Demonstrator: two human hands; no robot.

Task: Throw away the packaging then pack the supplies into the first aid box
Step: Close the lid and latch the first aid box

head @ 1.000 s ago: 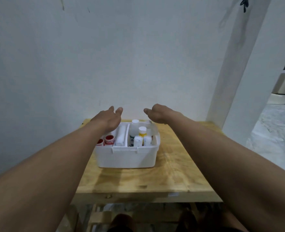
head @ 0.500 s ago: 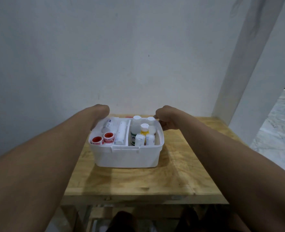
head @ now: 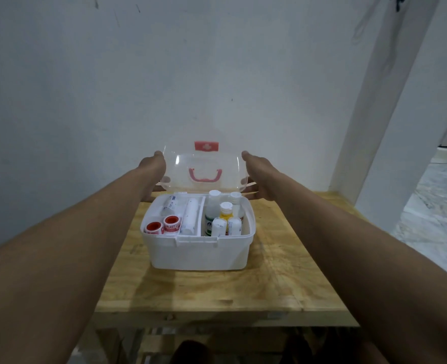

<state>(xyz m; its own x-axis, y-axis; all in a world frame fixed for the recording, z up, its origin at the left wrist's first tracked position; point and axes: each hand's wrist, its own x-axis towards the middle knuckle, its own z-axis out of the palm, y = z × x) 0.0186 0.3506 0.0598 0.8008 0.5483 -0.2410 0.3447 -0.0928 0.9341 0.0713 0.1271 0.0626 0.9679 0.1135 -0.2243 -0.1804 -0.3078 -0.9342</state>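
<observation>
A white first aid box stands on the wooden table. Its left compartment holds two red tape rolls and a white bandage roll; the right compartment holds several white bottles, one with a yellow label. Behind the box, the clear lid with a pink handle and a red cross badge stands upright. My left hand grips its left edge and my right hand grips its right edge.
A white wall rises directly behind the table. A white pillar stands at the right, with grey floor beyond it. Shelf slats show under the table's near edge.
My hands went behind the box, took hold of the clear lid and raised it upright over the box's back edge. The box has not moved.
</observation>
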